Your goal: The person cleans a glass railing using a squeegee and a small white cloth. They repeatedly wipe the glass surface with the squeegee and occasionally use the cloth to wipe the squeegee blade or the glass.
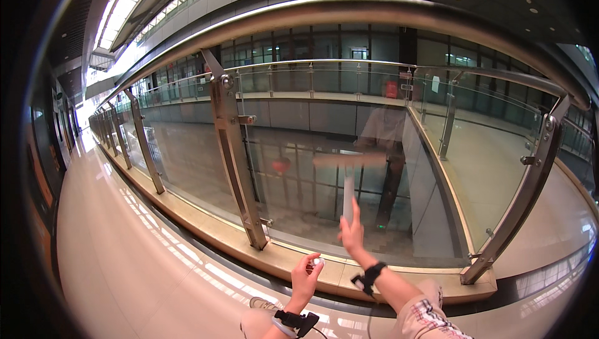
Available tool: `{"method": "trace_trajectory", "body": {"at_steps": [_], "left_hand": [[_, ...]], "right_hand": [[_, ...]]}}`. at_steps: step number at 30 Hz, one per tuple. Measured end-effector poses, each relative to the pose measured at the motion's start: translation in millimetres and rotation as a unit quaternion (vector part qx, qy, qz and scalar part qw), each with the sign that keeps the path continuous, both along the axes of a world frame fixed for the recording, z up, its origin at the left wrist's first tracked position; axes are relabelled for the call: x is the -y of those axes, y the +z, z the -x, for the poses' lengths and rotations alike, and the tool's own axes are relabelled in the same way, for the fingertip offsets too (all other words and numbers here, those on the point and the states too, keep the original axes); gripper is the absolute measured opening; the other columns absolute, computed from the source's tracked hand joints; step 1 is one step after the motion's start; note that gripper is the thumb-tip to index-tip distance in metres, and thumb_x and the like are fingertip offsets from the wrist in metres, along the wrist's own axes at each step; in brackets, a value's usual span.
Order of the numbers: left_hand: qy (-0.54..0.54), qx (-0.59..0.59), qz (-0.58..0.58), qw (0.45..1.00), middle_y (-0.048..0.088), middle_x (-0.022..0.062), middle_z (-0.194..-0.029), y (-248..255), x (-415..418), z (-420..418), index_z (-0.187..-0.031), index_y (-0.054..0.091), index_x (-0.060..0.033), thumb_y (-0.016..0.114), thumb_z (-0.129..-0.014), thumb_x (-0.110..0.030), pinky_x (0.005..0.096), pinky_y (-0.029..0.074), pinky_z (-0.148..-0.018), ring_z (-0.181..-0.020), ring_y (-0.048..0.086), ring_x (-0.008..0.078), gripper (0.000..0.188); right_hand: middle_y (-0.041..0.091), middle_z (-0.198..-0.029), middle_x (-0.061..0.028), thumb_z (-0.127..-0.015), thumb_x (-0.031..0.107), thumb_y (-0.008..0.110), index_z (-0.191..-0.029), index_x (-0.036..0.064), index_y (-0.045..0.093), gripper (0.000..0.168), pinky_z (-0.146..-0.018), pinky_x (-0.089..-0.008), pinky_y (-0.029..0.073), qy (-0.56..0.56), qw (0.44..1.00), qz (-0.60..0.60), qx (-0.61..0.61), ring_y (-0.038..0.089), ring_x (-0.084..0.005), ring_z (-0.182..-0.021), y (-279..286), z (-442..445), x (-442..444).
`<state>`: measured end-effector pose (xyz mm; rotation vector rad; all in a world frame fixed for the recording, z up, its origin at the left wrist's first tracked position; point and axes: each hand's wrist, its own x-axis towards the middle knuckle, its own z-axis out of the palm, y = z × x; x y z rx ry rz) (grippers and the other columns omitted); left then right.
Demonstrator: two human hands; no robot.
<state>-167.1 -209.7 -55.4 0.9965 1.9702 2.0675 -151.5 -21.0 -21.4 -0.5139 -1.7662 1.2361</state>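
Note:
My right hand (353, 231) is closed round the pale handle of a squeegee-like tool (348, 194). Its wide, blurred head (350, 159) lies across the glass panel (299, 198) of the railing; whether it touches the glass cannot be told. Lower and to the left, my left hand (306, 276) holds a small whitish, shiny object (318, 261) between thumb and fingers, in front of the stone ledge. Both wrists wear black straps with small devices.
Steel posts (236, 161) stand left and right (538, 198) of the panel, with a thick metal handrail (327, 13) above. A stone ledge (196, 217) runs below the glass. Glossy tiled floor (126, 254) stretches left. Behind the glass lies an atrium with another railing.

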Motion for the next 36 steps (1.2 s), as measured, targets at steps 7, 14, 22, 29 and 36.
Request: {"method": "trace_trajectory", "body": {"at_steps": [7, 14, 22, 29, 36], "left_hand": [[0.019, 0.004, -0.005, 1.0, 0.059, -0.0031, -0.078, 10, 21, 25, -0.111, 0.063, -0.0043, 0.065, -0.086, -0.006, 0.0186, 0.043, -0.061, -0.068, 0.051, 0.0033, 0.025], [0.014, -0.002, -0.012, 1.0, 0.055, -0.0027, -0.077, 13, 27, 42, -0.111, 0.063, -0.0036, 0.065, -0.086, -0.008, 0.0199, 0.041, -0.059, -0.066, 0.049, 0.0048, 0.026], [-0.008, 0.012, -0.042, 0.999, 0.056, -0.0003, -0.078, 10, 16, 73, -0.108, 0.063, -0.0029, 0.067, -0.085, -0.01, 0.0222, 0.043, -0.06, -0.067, 0.05, 0.0068, 0.023], [0.0, 0.06, -0.151, 0.987, 0.052, -0.0031, -0.078, 32, 12, 98, -0.11, 0.06, -0.0005, 0.063, -0.089, -0.007, 0.0201, 0.042, -0.061, -0.068, 0.048, 0.005, 0.022], [0.01, 0.07, -0.144, 0.987, 0.053, -0.0017, -0.081, 37, 35, 118, -0.113, 0.058, -0.0013, 0.061, -0.091, -0.007, 0.0199, 0.046, -0.063, -0.071, 0.052, 0.0057, 0.023]], "right_hand": [[0.063, -0.107, -0.0171, -0.088, 0.01, 0.051, -0.147, 0.028, 0.021, 0.069, -0.048, -0.0359, 0.053, 0.006, 1.0, 0.0, 0.02, 0.061, -0.0247, -0.053, -43, 24, 32], [0.053, -0.072, -0.0063, -0.091, 0.009, 0.049, -0.147, 0.029, 0.024, 0.064, -0.042, -0.0302, 0.046, 0.049, 0.993, -0.055, -0.091, 0.052, -0.0147, -0.044, 177, 100, 38], [0.063, -0.114, -0.0166, -0.091, 0.012, 0.052, -0.147, 0.029, 0.023, 0.065, -0.058, -0.0394, 0.051, -0.003, 0.999, 0.002, 0.047, 0.063, -0.0283, -0.062, 16, 84, 46], [0.061, -0.116, -0.0192, -0.089, 0.013, 0.053, -0.147, 0.025, 0.023, 0.067, -0.061, -0.041, 0.052, -0.039, 0.999, -0.012, 0.036, 0.064, -0.0314, -0.062, -31, 94, 72], [0.06, -0.077, -0.0085, -0.092, 0.011, 0.05, -0.147, 0.033, 0.02, 0.067, -0.036, -0.0307, 0.046, 0.03, 0.993, -0.075, -0.082, 0.054, -0.0176, -0.041, 147, 210, 89]]}}
